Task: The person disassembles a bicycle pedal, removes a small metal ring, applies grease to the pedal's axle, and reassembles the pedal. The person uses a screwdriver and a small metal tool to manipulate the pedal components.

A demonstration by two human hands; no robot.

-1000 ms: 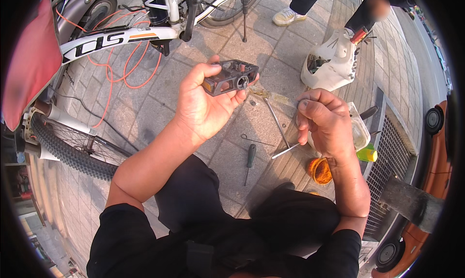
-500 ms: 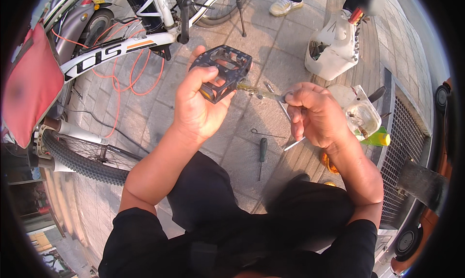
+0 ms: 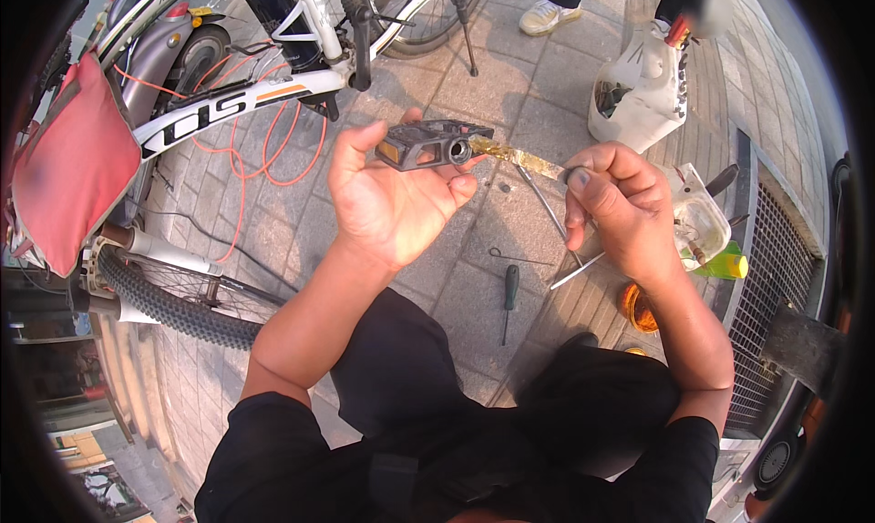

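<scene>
Head view: left hand partly behind black pedal, bicycle cropped

Black pedal edge-on, round hole beside flat, apparently grease-smeared strip.

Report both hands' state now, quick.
Left hand: closed, holding the black pedal.
Right hand: closed, pinching the yellow-smeared flat strip.

Paved ground — screwdriver, orange cord
</scene>
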